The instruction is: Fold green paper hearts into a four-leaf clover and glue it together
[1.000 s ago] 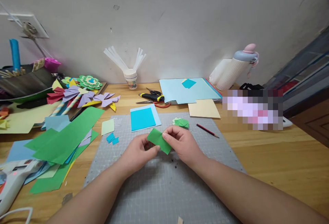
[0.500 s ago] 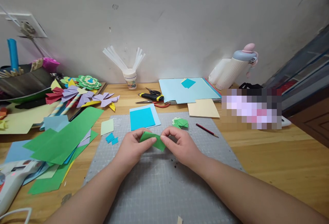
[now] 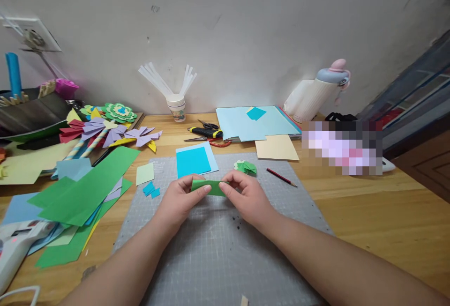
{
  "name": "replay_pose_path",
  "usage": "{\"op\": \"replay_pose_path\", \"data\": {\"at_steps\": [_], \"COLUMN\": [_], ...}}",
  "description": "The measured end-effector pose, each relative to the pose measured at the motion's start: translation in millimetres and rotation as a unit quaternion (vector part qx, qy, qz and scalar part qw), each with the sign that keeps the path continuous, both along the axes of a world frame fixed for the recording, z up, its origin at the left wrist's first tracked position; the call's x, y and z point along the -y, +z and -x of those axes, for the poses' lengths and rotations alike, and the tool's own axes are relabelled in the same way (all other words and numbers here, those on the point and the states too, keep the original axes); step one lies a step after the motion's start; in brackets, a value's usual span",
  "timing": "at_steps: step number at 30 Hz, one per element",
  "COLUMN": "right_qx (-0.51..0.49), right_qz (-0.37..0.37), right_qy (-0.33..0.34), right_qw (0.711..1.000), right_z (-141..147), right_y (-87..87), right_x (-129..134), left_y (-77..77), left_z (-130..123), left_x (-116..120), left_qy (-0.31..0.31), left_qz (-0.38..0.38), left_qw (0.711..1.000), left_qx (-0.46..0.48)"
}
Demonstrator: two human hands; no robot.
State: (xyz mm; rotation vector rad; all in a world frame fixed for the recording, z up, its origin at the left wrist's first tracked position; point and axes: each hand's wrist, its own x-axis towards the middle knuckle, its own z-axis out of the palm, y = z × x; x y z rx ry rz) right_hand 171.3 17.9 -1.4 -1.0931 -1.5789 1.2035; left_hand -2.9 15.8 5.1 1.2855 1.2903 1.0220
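Paper (image 3: pixel 215 188), green, pinched in both hands (image 3: pixel 177 202), gridded mat (image 3: pixel 211 259) below

A person's bare hands (image 3: pixel 179 200) and forearms are showing, uncovered as far as the view is reaching.
The bare, ungloved left hand and the bare, ungloved right hand (image 3: pixel 248 198) are presenting softly rounded backs, and a small, smooth nail is showing on the left thumb (image 3: pixel 201 194). The smooth, uncovered left forearm (image 3: pixel 130 254) and the smooth, uncovered right forearm (image 3: pixel 316 245) are widening gradually from narrower wrists, with soft shading running along them. The view's borders are cutting both off, so any sleeves are lying out of sight.
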Motion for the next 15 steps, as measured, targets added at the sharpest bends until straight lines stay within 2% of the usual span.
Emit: {"op": "replay_pose_path", "data": {"at_steps": [4, 8, 11, 15], "right_qx": [0.046, 0.053, 0.009, -0.03], "right_qz": [0.002, 0.019, 0.036, 0.043], "right_qy": [0.045, 0.078, 0.065, 0.009], "right_qw": [0.998, 0.995, 0.997, 0.999], "right_z": [0.3, 0.9, 0.8, -0.3], "right_y": [-4.2, -8.5, -5.9, -1.4], "right_x": [-0.8, -1.0, -1.0, -3.2], "left_y": [3.7, 4.7, 5.5, 5.8], "left_z": [-0.3, 0.6, 1.1, 2.4], "left_x": [1.5, 1.7, 2.1, -0.1], "left_qy": [-0.039, -0.105, -0.085, -0.033], "left_qz": [-0.09, -0.121, -0.108, -0.091], "left_qw": [0.987, 0.973, 0.975, 0.979], "left_qx": [-0.128, -0.164, -0.173, -0.179]}}
